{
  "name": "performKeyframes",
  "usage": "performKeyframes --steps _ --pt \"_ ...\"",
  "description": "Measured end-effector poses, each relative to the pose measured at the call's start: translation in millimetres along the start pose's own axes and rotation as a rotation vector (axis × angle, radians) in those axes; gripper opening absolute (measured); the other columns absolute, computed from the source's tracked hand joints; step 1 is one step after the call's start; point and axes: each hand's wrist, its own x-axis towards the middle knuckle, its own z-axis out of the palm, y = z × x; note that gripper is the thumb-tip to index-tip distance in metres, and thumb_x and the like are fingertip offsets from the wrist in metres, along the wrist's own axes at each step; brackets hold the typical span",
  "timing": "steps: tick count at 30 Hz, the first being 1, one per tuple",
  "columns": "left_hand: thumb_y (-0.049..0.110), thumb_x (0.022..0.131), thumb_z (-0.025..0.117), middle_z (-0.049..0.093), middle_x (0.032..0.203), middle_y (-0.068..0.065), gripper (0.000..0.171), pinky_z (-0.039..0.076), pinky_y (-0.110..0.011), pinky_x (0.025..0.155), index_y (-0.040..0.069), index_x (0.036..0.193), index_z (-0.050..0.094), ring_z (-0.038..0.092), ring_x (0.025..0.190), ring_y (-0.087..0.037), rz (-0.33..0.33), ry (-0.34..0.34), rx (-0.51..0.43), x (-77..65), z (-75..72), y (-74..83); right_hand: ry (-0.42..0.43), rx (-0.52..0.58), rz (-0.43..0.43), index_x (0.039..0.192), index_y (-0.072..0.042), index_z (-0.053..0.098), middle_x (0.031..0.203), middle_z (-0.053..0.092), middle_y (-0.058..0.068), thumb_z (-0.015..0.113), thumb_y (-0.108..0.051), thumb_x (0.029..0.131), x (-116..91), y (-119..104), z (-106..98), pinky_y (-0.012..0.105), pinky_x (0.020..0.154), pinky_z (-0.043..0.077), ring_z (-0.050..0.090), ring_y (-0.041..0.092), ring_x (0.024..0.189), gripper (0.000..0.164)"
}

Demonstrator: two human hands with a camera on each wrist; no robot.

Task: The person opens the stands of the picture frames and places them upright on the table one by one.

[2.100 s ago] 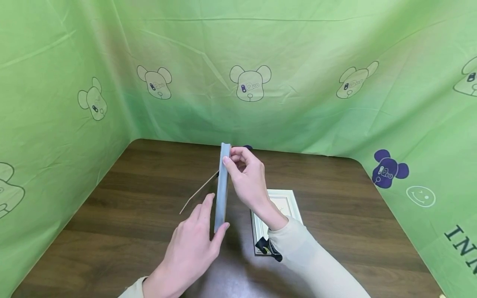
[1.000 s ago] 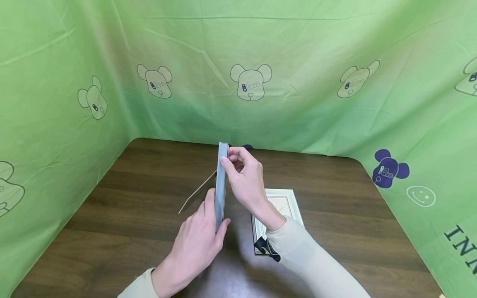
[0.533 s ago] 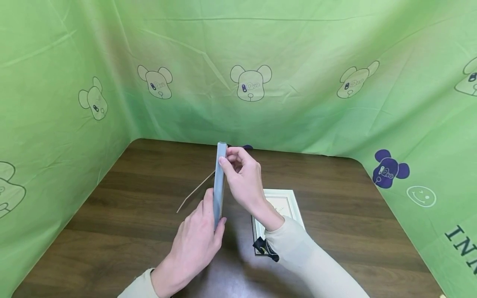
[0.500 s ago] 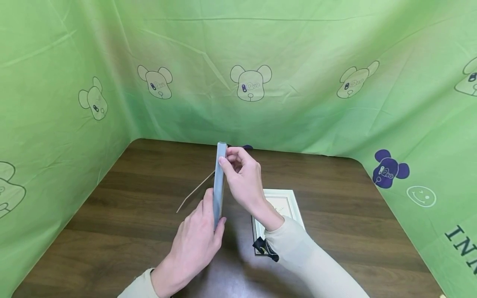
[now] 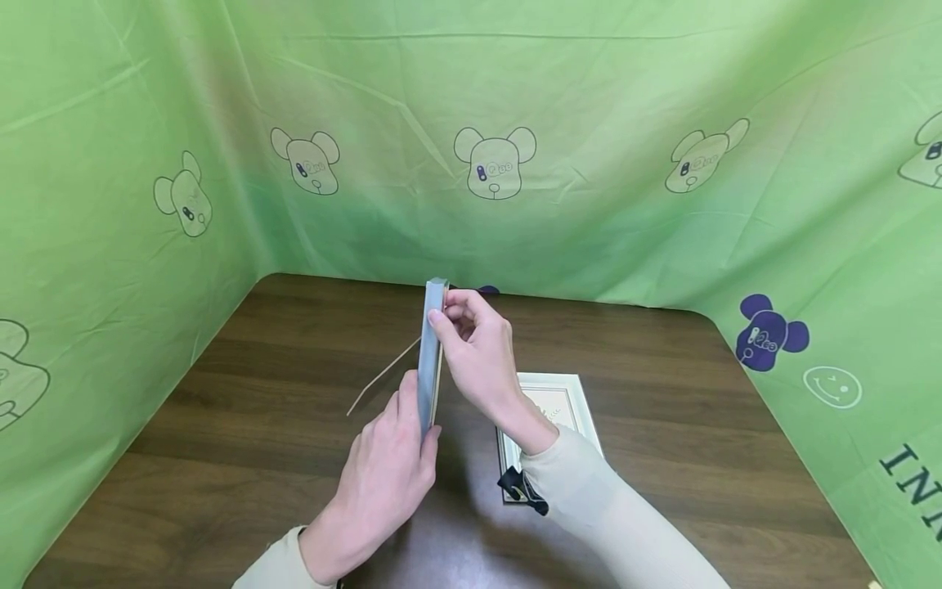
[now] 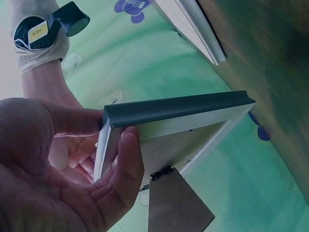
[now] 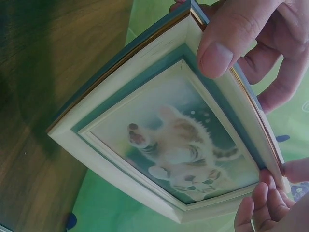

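Between both hands a blue-grey and white picture frame (image 5: 430, 360) stands nearly edge-on above the table. My left hand (image 5: 386, 466) grips its near end, thumb on the front face and fingers on the back. At the far end, my right hand (image 5: 482, 360) pinches the frame, thumb on the top edge and fingers over the front. The right wrist view shows the front, with a kitten picture (image 7: 188, 150) inside a white border. From the back, a brown fold-out stand (image 6: 176, 203) swings outward on a black hinge in the left wrist view.
A second, pale photo frame (image 5: 567, 401) with lettering lies flat on the brown wooden table (image 5: 662, 368), partly hidden under my right wrist. Green cloth (image 5: 589, 229) printed with bear heads encloses the table at the back and sides.
The held frame has drifted slightly left and turned a little, with both hands following. My left hand has closed up against its near end; the stand still juts out left.
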Motion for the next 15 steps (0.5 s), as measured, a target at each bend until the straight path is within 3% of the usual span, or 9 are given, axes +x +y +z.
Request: performKeyframes --steps 15 --pt "0.010 0.075 0.075 0.061 0.098 -0.009 0.071 0.053 -0.042 0.060 0.002 0.135 0.037 0.065 0.070 -0.027 -0.004 0.044 -0.035 3.1 4.5 -6.5 -0.015 -0.014 -0.013 0.105 0.004 0.061 0.081 0.065 0.013 0.064 -0.002 0.088 1.1 -2.4 1.5 0.025 0.059 0.040 0.053 0.025 0.066 0.018"
